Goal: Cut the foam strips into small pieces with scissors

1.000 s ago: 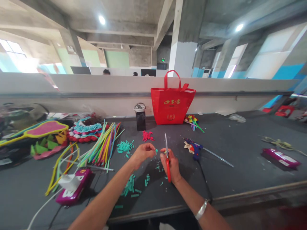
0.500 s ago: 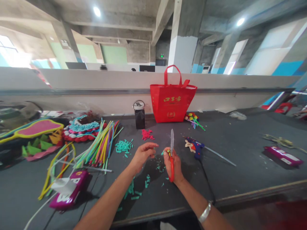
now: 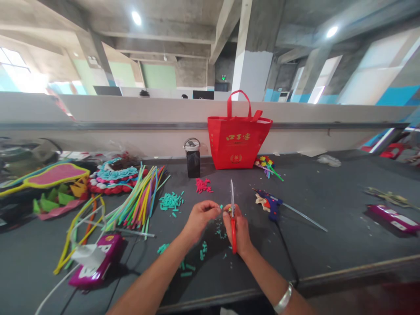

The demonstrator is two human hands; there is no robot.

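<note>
My right hand [image 3: 241, 229] is wrapped round red-handled scissors [image 3: 233, 236], whose blades point up and away from me. My left hand [image 3: 201, 218] is closed in a pinch, its fingertips almost meeting the right hand's. A small teal piece [image 3: 221, 206] shows at the left fingertips; the fingers partly hide it. Beyond my left hand lie a pile of short teal pieces [image 3: 171, 201] and a smaller pile of pink-red pieces [image 3: 203, 185]. More teal strips [image 3: 187, 267] and tiny scraps are scattered under and between my forearms.
A bundle of coloured fuzzy stems [image 3: 141, 201] and a purple pack [image 3: 98, 262] with a white plug lie left. A black cup [image 3: 193, 162] and a red bag [image 3: 238, 144] stand behind. To the right rests a blue glue gun [image 3: 273, 209] with its cord reaching the table edge.
My left hand has moved right, its fingers closing into a pinch by the teal piece at the right hand. The scissors have turned slightly, their tip shifting left.
</note>
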